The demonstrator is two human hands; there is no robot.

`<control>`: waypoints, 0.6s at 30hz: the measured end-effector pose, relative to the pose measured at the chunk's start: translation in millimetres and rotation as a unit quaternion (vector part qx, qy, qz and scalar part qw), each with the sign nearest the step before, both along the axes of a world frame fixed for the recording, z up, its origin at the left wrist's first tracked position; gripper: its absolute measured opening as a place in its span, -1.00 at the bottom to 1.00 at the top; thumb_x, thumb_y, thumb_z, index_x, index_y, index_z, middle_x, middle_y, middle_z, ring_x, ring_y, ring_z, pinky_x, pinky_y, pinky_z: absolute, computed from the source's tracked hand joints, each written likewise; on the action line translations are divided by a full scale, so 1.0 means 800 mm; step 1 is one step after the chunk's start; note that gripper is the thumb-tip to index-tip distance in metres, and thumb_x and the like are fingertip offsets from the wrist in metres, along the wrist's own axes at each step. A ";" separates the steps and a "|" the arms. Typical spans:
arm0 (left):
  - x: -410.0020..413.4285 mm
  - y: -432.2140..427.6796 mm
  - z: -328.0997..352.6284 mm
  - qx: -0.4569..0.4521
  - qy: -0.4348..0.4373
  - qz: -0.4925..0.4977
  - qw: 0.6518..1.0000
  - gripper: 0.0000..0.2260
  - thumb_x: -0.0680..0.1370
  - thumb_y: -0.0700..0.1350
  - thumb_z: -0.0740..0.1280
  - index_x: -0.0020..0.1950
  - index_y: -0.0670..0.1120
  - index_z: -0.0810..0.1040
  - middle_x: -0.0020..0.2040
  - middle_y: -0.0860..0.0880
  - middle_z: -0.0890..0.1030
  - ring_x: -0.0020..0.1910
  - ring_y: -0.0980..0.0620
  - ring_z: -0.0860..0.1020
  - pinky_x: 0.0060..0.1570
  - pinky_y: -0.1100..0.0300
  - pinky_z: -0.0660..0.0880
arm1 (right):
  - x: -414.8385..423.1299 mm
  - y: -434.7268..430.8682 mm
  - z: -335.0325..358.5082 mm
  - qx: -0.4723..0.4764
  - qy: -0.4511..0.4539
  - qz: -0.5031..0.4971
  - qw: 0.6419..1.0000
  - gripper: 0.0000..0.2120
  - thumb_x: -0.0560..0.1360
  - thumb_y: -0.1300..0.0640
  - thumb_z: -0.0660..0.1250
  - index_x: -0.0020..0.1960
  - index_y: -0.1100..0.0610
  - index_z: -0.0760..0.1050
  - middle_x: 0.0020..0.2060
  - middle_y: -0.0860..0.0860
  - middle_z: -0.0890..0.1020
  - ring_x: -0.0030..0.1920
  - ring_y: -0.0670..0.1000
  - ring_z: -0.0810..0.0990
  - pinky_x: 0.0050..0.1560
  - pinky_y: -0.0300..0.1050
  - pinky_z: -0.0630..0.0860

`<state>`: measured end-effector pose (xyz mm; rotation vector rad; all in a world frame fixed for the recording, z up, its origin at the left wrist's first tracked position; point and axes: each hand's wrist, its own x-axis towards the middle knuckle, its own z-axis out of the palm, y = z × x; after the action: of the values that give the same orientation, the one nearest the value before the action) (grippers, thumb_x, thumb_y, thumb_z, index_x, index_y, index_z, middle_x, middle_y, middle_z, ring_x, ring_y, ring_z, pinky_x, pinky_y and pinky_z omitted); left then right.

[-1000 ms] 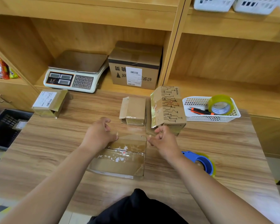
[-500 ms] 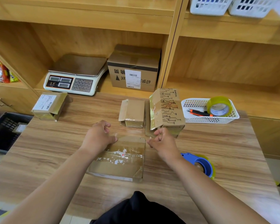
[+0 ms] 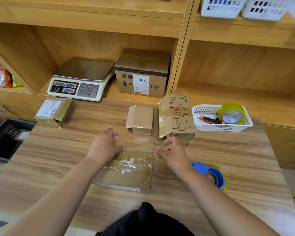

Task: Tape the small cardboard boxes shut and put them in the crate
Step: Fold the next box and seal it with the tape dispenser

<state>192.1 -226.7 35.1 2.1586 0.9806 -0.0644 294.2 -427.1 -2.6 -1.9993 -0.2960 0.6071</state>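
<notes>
Pressing the flat box (image 3: 126, 169) down, the left hand (image 3: 106, 147) lay spread; the right hand (image 3: 172, 154) seemingly pinched clear tape, which needed pulling taut and smoothing.

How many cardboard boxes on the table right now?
4: flat box under the hands at front centre, labelled box far left, small box at centre back, printed box beside it. Crate contents partly hidden.
</notes>
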 end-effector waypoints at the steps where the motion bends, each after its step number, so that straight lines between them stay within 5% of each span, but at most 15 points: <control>1: 0.001 -0.001 0.000 0.002 0.000 0.000 1.000 -0.52 0.39 -0.13 0.52 0.27 -0.07 0.45 0.07 0.00 0.49 -0.08 0.10 0.44 -0.30 0.36 0.29 | -0.001 -0.001 0.000 -0.001 0.000 -0.001 1.000 -0.72 0.45 0.16 0.45 -0.01 0.05 0.35 -0.41 -0.03 0.55 -0.30 -0.02 0.58 -0.12 -0.05 0.52; 11: 0.006 -0.009 0.005 0.039 0.020 -0.008 0.999 -0.50 0.39 -0.15 0.51 0.28 -0.09 0.43 0.06 0.00 0.45 -0.12 0.06 0.46 -0.23 0.23 0.38 | -0.002 -0.002 -0.004 -0.019 -0.007 0.004 1.000 -0.70 0.44 0.16 0.46 -0.03 -0.02 0.35 -0.40 -0.01 0.56 -0.30 0.00 0.60 -0.08 0.01 0.55; 18: 0.007 -0.015 0.003 0.082 0.022 -0.026 0.996 -0.43 0.40 -0.18 0.49 0.35 -0.14 0.35 0.24 -0.10 0.42 -0.06 -0.05 0.50 -0.13 0.18 0.44 | -0.003 -0.002 -0.006 -0.021 -0.008 0.003 1.000 -0.70 0.44 0.17 0.46 -0.06 -0.03 0.34 -0.43 -0.04 0.52 -0.34 -0.02 0.57 -0.07 0.06 0.56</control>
<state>198.1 -238.6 37.3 2.3420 0.9846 -0.0570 291.9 -428.7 -7.3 -2.0445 -0.2998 0.6062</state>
